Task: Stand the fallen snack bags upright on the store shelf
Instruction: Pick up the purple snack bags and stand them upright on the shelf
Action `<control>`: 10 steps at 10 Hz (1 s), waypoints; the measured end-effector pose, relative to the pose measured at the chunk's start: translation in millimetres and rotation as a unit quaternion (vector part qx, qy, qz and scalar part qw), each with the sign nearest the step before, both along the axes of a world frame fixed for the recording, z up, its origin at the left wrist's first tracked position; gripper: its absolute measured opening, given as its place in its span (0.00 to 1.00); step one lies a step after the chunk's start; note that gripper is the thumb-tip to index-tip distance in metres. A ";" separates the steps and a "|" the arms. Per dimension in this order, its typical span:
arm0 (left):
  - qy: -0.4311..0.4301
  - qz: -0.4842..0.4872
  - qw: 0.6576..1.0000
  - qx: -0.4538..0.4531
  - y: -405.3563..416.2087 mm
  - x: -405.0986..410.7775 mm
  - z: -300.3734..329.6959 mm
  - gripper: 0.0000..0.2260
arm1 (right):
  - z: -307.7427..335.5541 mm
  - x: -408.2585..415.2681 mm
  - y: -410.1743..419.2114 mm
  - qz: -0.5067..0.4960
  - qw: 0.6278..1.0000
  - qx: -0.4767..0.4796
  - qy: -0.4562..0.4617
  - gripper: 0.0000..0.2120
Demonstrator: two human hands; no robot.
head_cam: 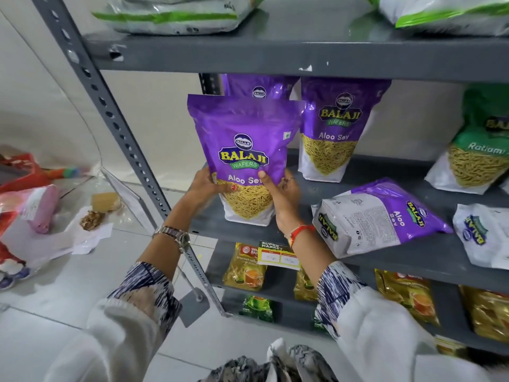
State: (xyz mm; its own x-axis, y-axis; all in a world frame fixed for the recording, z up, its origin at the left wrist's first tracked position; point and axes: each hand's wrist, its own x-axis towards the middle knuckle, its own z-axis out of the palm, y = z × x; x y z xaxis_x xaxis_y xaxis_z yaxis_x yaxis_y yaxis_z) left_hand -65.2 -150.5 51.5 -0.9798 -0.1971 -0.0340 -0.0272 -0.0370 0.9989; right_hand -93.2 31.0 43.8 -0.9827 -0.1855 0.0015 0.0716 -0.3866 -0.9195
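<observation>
A purple Aloo Sev bag (pixel 242 139) stands upright at the front left of the grey middle shelf (pixel 429 255). My left hand (pixel 205 186) grips its lower left side and my right hand (pixel 281 194) grips its lower right side. Behind it stands another purple bag (pixel 259 88), mostly hidden. A third purple bag (pixel 337 128) stands upright further right. A fallen purple bag (pixel 380 216) lies on its side at the shelf's front. At the right edge a white fallen bag (pixel 482 234) lies flat, partly cut off.
A green Ratlami bag (pixel 479 144) stands at the right. Green-and-white bags (pixel 170 15) lie on the upper shelf. Tea packets (pixel 245 267) fill the shelf below, behind a price tag (pixel 278 256). A slotted grey upright (pixel 110 117) runs at left. Bags and clutter (pixel 30 205) lie on the floor.
</observation>
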 end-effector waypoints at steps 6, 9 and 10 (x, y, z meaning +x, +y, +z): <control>0.261 0.236 0.928 -0.124 169.1 34.1 -16.1 0.02 | -13.3 -3.8 163.0 -0.464 0.886 0.007 -0.009 0.14; -0.137 -0.070 0.928 -0.341 252.4 -99.6 6.4 0.17 | -62.1 -4.8 218.6 -0.239 0.900 0.142 -0.337 0.34; -0.190 -0.156 0.888 -0.389 258.4 -109.6 0.9 0.17 | -43.7 9.4 220.8 -0.226 0.916 0.073 -0.324 0.07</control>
State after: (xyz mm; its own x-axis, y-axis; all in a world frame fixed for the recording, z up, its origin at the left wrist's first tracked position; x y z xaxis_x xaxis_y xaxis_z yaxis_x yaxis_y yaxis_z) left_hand -174.8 107.9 52.4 -0.9377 -0.0261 -0.3465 -0.2550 0.7293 0.6349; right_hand -83.9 251.9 0.1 -0.7455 0.2883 -0.6009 0.4830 -0.3876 -0.7852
